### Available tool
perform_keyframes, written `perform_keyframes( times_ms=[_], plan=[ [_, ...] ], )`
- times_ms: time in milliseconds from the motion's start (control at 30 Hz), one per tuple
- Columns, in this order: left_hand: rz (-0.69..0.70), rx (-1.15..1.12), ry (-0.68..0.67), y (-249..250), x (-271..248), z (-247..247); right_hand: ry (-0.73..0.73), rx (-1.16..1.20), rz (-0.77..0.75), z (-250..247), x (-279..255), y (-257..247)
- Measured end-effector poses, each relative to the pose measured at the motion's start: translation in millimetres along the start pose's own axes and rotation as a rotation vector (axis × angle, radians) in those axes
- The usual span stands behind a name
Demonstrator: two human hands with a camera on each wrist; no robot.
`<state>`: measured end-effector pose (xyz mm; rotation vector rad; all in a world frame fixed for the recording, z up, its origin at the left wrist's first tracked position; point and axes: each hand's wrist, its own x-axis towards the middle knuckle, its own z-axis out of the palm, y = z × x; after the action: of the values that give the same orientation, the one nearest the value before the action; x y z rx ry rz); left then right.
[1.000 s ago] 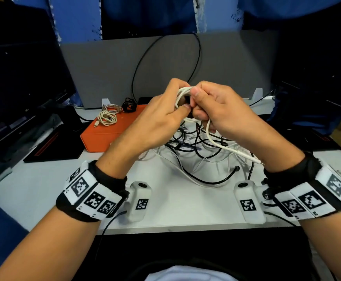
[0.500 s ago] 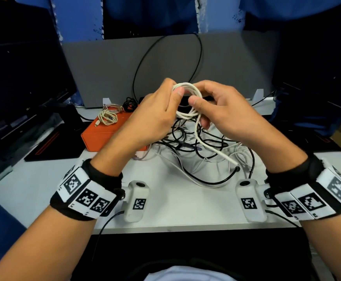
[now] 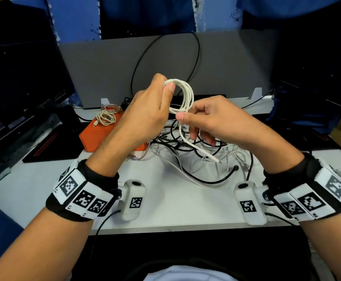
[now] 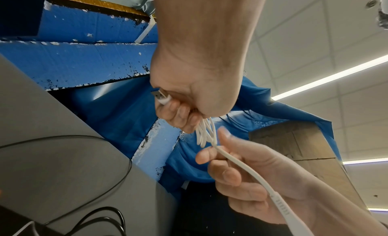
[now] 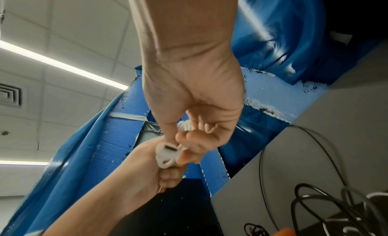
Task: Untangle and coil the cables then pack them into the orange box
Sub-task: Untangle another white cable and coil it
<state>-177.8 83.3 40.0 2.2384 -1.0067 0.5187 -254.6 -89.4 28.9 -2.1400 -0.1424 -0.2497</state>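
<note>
My left hand [image 3: 166,85] holds up a coil of white cable [image 3: 187,96] over the table, thumb pressed on the top of the loops. In the left wrist view its fingers [image 4: 180,113] curl round the loops [image 4: 204,131] and a USB plug [image 4: 160,96]. My right hand [image 3: 186,113] pinches the bottom of the coil, and the loose tail runs down to a small connector [image 3: 216,160]. The orange box [image 3: 102,136] lies shut at the left behind my left hand. A tangle of black and white cables [image 3: 196,147] lies under my hands.
A beige braided coil [image 3: 105,118] rests on the orange box, a small black coil [image 3: 126,102] behind it. A grey partition [image 3: 165,63] stands at the back with a black cable looped over it. A dark monitor [image 3: 19,78] and a black pad [image 3: 50,147] are left.
My hands have drawn apart. The left hand has risen with the coil, and the right hand has dropped to the coil's bottom; the loose tail is shorter.
</note>
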Motion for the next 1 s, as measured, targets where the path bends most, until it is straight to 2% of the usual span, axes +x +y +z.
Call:
perform_keyframes(
  times_ms=[100,167,300,400,467,567,700,900,967,1000],
  plan=[
    [0.01,-0.009,-0.005,-1.2,0.6,0.6,0.048,-0.004,0.005,1.2,5.7,4.8],
    [0.013,-0.077,-0.02,-3.3,1.7,-0.8,0.13,-0.015,-0.007,-7.5,11.3,9.7],
    [-0.021,-0.447,-0.154,-3.6,-0.1,-2.6,0.354,-0.114,-0.079,-26.9,15.2,16.9],
    [-0.028,-0.648,-0.218,5.2,-3.8,-2.6,0.393,-0.128,-0.107,-29.3,16.6,20.4],
    [-0.031,-0.694,-0.224,8.5,-4.9,-3.4,0.416,-0.056,-0.123,-26.4,17.5,19.3],
    [-0.009,-0.692,-0.234,10.4,-5.3,-4.3,0.449,0.172,-0.151,-24.4,16.2,13.7],
    [0.007,-0.667,-0.239,11.3,-6.1,-5.5,0.391,0.354,-0.162,-29.8,13.3,9.0],
    [-0.064,-0.803,-0.171,7.9,-3.3,-9.8,0.148,0.466,-0.096,-33.7,13.6,13.1],
    [-0.096,-0.85,-0.133,4.9,-0.5,-10.5,0.116,0.347,-0.147,-30.5,13.6,14.5],
    [-0.104,-0.87,-0.122,3.8,0.6,-9.9,0.117,0.173,-0.183,-27.6,13.1,15.9]
  ],
)
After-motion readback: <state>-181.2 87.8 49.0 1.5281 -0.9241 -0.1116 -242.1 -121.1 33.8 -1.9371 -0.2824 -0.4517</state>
